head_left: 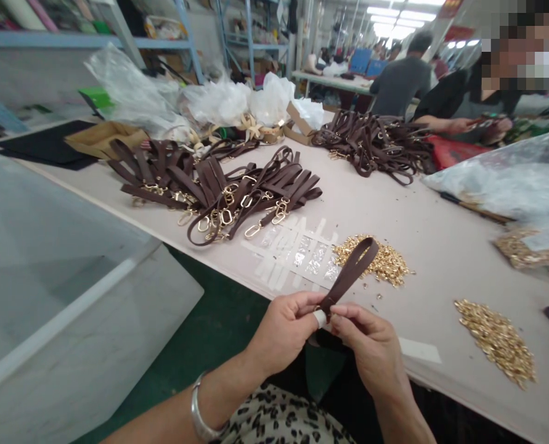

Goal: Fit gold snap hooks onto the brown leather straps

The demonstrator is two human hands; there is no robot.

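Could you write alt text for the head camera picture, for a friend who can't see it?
A person's left hand and right hand hold a looped dark brown strap at the near edge of a table. On it lie heaps of similar straps, a pile of small gold-coloured pieces just beyond the held strap, and another pile to the right.

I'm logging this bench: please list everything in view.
Looped leathery strap: one, brown, held at centre
Clasped strap heaps: two, brown, left and back
Tiny metal fittings: two piles, gold, middle and right
Tape strips: many, whitish, beside middle pile
Thin plastic bags: several, clear, back and right
Open cardboard tray: one, brown, back left
Flat sheets: count unclear, black, back left
Flat table: one, pale, centre
Rectangular plastic bin: one, whitish, near left
Metal shelving: several shelves, blue, background
Other people: several, mostly dark clothing, background
Round bangle: one, silver, lower left
Left hand: one, fingers at strap's base
Right hand: one, fingers alongside
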